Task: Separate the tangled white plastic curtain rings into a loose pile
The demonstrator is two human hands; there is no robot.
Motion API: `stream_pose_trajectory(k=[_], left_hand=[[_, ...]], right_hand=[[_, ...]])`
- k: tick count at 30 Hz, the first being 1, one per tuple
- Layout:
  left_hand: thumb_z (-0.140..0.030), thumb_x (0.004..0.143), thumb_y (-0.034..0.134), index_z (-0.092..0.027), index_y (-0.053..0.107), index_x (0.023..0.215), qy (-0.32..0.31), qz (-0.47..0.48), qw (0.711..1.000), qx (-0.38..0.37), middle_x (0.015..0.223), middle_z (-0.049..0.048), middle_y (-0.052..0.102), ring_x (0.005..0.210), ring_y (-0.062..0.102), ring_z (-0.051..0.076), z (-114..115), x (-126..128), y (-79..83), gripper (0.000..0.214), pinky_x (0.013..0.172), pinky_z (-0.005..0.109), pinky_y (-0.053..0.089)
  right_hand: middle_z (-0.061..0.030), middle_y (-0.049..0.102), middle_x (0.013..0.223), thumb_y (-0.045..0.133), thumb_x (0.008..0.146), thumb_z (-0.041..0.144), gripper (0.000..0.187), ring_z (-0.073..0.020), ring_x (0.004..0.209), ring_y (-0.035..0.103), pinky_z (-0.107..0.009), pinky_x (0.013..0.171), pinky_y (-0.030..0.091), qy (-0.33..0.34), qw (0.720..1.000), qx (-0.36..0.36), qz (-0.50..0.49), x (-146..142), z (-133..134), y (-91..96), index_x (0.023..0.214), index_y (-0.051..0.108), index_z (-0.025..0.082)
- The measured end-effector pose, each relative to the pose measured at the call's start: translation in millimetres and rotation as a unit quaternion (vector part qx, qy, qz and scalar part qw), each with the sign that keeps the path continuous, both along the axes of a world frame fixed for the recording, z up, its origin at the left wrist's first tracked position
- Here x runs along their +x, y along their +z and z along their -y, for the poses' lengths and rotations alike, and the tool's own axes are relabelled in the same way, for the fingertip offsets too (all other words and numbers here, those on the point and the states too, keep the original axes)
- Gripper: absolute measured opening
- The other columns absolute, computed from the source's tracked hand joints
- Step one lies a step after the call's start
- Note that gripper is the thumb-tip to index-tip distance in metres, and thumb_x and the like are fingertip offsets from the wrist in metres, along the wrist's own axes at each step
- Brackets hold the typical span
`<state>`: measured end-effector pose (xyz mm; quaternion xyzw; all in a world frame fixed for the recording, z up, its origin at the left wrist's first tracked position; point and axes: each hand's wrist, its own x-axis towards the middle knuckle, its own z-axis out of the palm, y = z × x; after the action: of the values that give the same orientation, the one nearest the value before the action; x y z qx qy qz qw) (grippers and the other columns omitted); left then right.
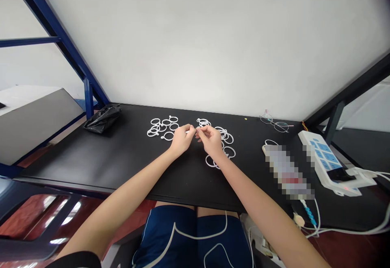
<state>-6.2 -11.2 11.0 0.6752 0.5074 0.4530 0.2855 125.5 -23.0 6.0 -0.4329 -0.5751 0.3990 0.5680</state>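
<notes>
Over the middle of the black table, my left hand [182,138] and my right hand [211,139] meet fingertip to fingertip, both closed in a pinch. A sliver of a white curtain ring shows at my left fingers; most of it is hidden. What my right fingertips pinch is too small and covered to make out. Several white plastic curtain rings [155,128], each with a small eyelet, lie loosely to the left. Just behind my hands sits a small cluster of similar rings [203,122]. More rings [229,152] lie to the right, partly under my right hand and wrist.
A crumpled black plastic bag [103,118] lies at the table's back left. To the right are eyeglasses [274,125], a blurred-out phone [288,172] with a charging cable, and a white power strip [327,160] with a plugged-in charger. White cable crosses my lap.
</notes>
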Motion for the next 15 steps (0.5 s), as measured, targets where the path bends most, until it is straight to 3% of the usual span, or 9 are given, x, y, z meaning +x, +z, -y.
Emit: stream_pose_trajectory(k=[7, 15], left_hand=[[-0.032, 0.087, 0.040, -0.019, 0.037, 0.057, -0.002, 0.004, 1.000, -0.001, 0.055, -0.0033, 0.037, 0.056, 0.035, 0.011, 0.7, -0.1, 1.7, 0.033, 0.055, 0.026, 0.026], [-0.033, 0.089, 0.040, -0.018, 0.045, 0.060, -0.012, 0.013, 1.000, 0.005, 0.058, -0.0028, 0.043, 0.059, 0.040, 0.012, -0.5, -0.3, -0.4, 0.033, 0.057, 0.025, 0.030]], right_hand=[[-0.0051, 0.071, 0.073, 0.068, 0.077, 0.052, 0.034, -0.0186, 0.066, 0.069, -0.028, 0.053, 0.057, -0.003, 1.000, -0.001, 0.007, 0.7, 0.2, -0.3, 0.074, 0.063, 0.019], [-0.0054, 0.071, 0.076, 0.067, 0.078, 0.050, 0.031, -0.0194, 0.068, 0.070, -0.028, 0.051, 0.057, -0.011, 1.000, 0.004, 0.009, 0.6, 0.0, -0.9, 0.075, 0.064, 0.019]])
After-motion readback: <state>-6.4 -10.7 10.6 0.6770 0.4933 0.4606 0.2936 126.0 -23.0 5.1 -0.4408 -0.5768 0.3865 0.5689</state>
